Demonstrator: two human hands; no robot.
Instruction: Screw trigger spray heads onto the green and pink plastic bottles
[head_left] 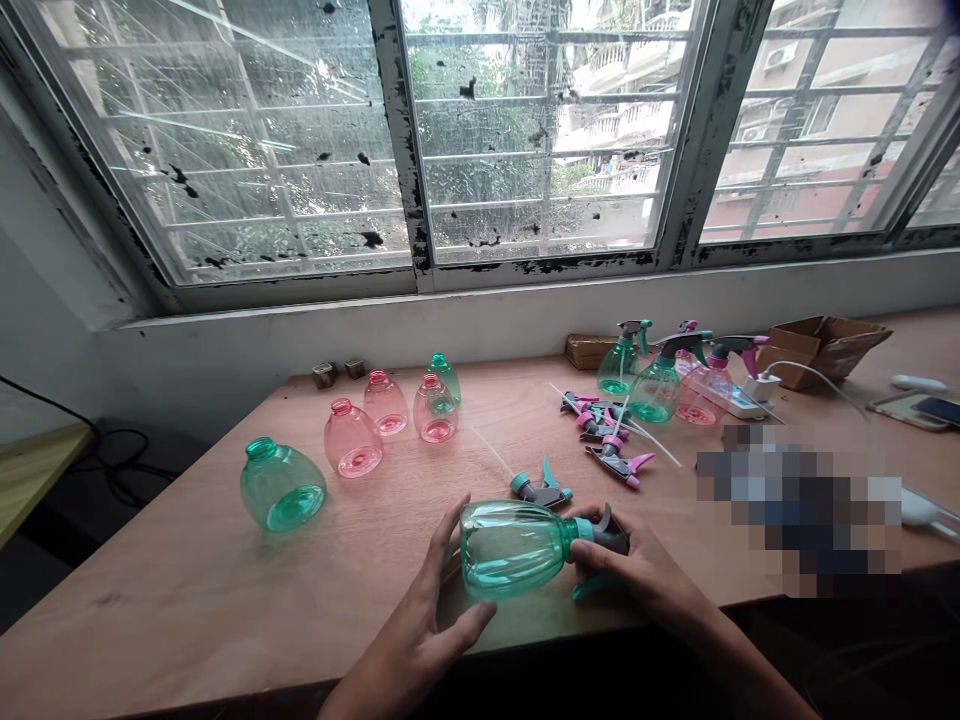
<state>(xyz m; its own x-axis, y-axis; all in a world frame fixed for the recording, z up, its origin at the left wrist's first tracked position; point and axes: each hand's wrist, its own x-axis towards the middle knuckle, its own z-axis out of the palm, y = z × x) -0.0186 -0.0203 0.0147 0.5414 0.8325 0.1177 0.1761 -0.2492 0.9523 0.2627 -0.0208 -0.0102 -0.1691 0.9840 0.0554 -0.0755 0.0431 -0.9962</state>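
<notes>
A green spray bottle [510, 550] lies sideways in the air above the table's front edge, its base toward the left. My right hand [637, 570] is closed around its grey and teal spray head [600, 532]. Cupped near the base is my left hand [420, 610], fingers and thumb spread; whether it touches the bottle I cannot tell. Just behind lies a loose grey and teal spray head [540, 490] with its tube. Pink and grey spray heads [611, 440] are piled farther back. To the left stand headless bottles, among them a green bottle [283, 487] and a pink bottle [354, 440].
Assembled spray bottles [655, 390] stand at the back right, beside a white power strip [739, 400] and an open cardboard box [825, 350]. Phones [919, 410] lie at far right. A blurred patch [799, 510] covers something on the right. Windows line the wall behind.
</notes>
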